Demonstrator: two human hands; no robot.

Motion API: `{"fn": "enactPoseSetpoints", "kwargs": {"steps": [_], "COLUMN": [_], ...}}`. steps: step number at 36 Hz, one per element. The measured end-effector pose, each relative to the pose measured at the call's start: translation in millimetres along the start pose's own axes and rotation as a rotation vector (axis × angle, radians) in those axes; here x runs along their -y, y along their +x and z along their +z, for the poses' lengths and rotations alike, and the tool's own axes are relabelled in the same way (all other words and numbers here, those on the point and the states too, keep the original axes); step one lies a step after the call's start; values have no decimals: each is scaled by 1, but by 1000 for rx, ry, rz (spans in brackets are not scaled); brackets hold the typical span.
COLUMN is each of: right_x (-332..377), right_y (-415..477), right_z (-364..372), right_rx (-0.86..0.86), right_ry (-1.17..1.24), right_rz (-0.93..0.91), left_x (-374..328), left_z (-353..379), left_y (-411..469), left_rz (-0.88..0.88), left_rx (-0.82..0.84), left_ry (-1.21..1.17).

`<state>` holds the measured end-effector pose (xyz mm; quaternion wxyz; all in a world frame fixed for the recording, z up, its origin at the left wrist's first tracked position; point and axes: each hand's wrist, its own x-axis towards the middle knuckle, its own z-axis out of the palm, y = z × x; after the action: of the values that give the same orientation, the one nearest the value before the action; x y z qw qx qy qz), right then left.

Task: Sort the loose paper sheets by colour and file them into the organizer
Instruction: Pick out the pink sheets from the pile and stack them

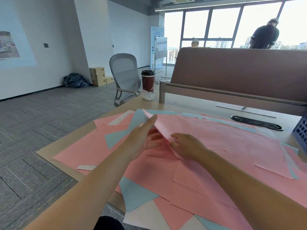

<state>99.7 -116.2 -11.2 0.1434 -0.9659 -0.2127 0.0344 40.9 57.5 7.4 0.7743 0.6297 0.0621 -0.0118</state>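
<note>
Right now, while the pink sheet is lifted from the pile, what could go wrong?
The left hand lifts the pink sheet at one edge; it may crease or drag neighbouring sheets along. The blue sheet and white sheet appear to overhang the near edge of the table and could slide to the floor.

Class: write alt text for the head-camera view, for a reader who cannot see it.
The left hand lifts a pink sheet by its edge, the right hand touching it, over mixed pink, blue and white sheets covering a desk.
</note>
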Motion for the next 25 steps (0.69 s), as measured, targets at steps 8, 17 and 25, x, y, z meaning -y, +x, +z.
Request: {"fn": "enactPoseSetpoints", "kwargs": {"steps": [8,17,25], "right_x": [4,-13,-29], "right_y": [-5,-12,-7], "right_z": [-2,-9,-14], "right_rx": [89,-152,76], "right_ry": [59,39,57], "right_rz": [12,95,182], "left_x": [40,70,26], "left_z": [-2,-29,20], "left_y": [10,63,-4], "left_rz": [12,28,-32], "left_rx": [-68,-292,-203], "left_ry": [252,163,47]}}
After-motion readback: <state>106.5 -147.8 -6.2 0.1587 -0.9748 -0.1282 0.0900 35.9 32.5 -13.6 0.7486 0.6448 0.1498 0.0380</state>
